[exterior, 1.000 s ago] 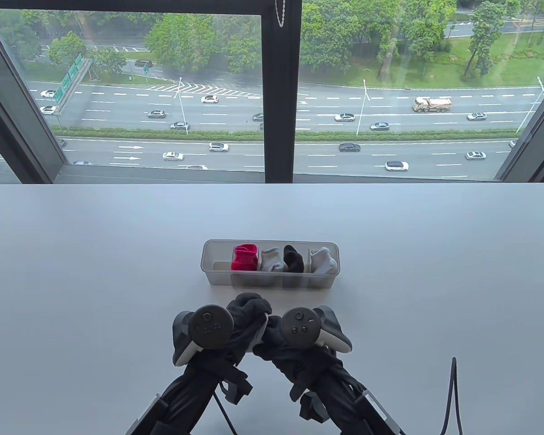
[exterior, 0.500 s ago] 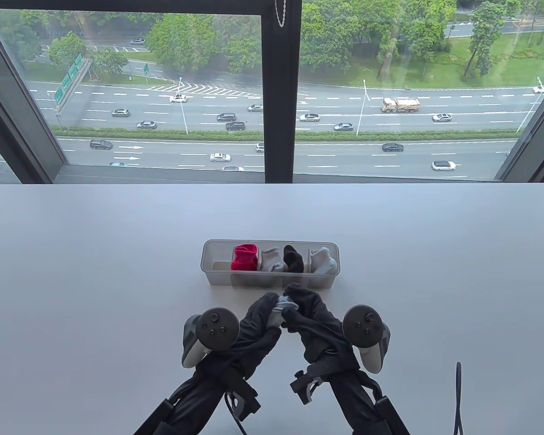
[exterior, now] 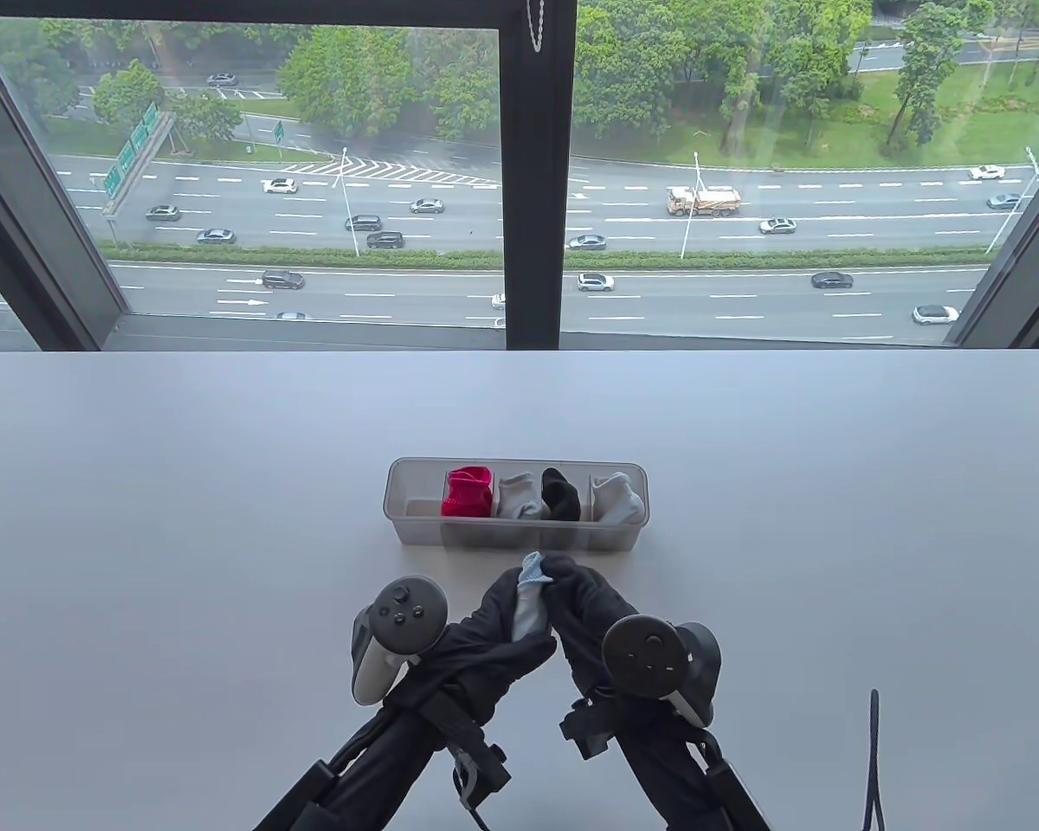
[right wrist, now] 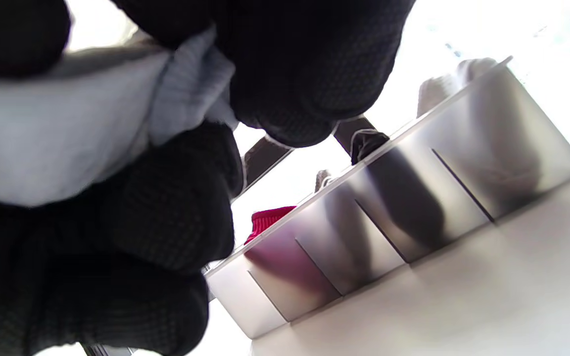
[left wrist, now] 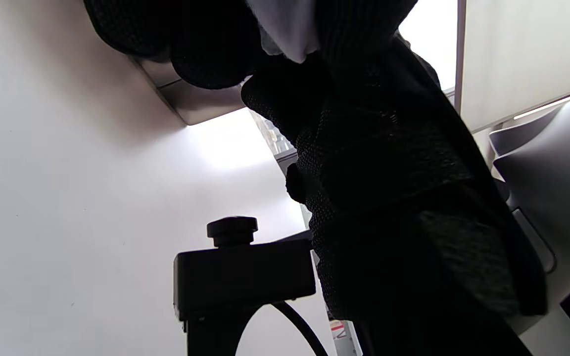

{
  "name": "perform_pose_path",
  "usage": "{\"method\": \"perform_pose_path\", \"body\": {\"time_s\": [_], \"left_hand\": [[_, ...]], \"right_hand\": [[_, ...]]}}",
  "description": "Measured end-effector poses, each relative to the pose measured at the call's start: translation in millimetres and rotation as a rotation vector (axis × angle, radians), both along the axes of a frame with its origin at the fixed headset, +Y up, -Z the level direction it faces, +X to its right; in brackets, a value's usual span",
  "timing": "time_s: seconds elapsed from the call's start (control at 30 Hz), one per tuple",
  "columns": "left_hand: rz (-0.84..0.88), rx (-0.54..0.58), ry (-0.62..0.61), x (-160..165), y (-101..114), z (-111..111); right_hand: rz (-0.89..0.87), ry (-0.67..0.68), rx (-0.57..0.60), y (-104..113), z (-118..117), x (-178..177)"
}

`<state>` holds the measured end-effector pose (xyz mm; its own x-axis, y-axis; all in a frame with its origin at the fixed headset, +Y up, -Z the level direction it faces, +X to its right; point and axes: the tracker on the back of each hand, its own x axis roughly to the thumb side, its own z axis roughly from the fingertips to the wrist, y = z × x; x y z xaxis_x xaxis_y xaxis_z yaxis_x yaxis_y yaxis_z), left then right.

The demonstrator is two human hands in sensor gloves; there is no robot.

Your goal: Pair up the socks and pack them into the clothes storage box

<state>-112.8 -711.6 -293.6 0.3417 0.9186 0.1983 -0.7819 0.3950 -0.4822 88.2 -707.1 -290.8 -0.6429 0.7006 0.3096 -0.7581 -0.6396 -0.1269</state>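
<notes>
The left hand (exterior: 493, 636) and right hand (exterior: 584, 619) meet near the front edge of the tabletop (exterior: 182, 519), fingers of both curled round one pale grey sock bundle (exterior: 528, 606), a light blue cuff poking out at its far end. The right wrist view shows the right hand's fingers (right wrist: 305, 74) pinching the ribbed cuff while the body of the bundle lies against the left glove. Just beyond the hands, midway across the tabletop, stands the translucent clothes storage box (exterior: 407, 528), its dividers holding a red pair (exterior: 469, 492), a grey pair (exterior: 514, 497), a black pair (exterior: 561, 495) and a white pair (exterior: 616, 499); only the compartment at its left end looks free. The bundle appears only partly tucked, so letting go too soon would likely let the pair spring apart. The free slot lies off to the left, so a straight carry forward could snag on the near wall or crowd a filled compartment. The light box might also slide if nudged.
</notes>
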Motion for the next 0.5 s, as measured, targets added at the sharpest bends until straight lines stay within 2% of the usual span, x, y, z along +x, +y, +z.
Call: {"method": "perform_pose_path", "body": {"time_s": [0.07, 0.1, 0.2, 0.23, 0.3, 0.33, 0.37, 0.4, 0.43, 0.5], "left_hand": [[0.045, -0.056, -0.094, 2.2, -1.3, -1.2], [0.062, -0.072, -0.099, 0.6, -2.5, -1.8], [0.021, -0.09, -0.02, -9.4, -0.1, -2.7], [-0.043, -0.062, 0.044, -12.0, 2.0, -2.0], [-0.248, 0.187, 0.219, -18.9, 9.5, 2.1], [-0.299, 0.27, 0.222, -18.5, 11.8, 2.1], [-0.387, 0.377, 0.147, -16.3, 14.8, 3.3], [-0.419, 0.426, 0.091, -14.3, 15.6, 4.6], [-0.431, 0.442, 0.021, -10.3, 13.9, 5.8], [-0.486, 0.393, 0.018, -4.8, 9.0, 7.3]], "right_hand": [[-0.238, 0.055, -0.154, -6.7, -4.5, 4.7], [-0.289, 0.057, -0.178, -7.5, -5.0, 4.8], [-0.198, 0.052, -0.173, -7.6, -7.6, 3.6], [-0.195, 0.037, -0.176, -7.4, -7.5, 2.7], [-0.237, 0.035, -0.199, -6.9, -7.4, -0.4], [-0.237, 0.05, -0.203, -7.0, -6.7, -2.2], [-0.242, 0.046, -0.205, -7.1, -5.0, -5.0], [-0.246, 0.044, -0.203, -6.9, -4.7, -6.5], [-0.255, 0.063, -0.21, -6.1, -4.7, -8.0], [-0.301, 0.1, -0.244, -5.5, -3.4, -12.0]]}}
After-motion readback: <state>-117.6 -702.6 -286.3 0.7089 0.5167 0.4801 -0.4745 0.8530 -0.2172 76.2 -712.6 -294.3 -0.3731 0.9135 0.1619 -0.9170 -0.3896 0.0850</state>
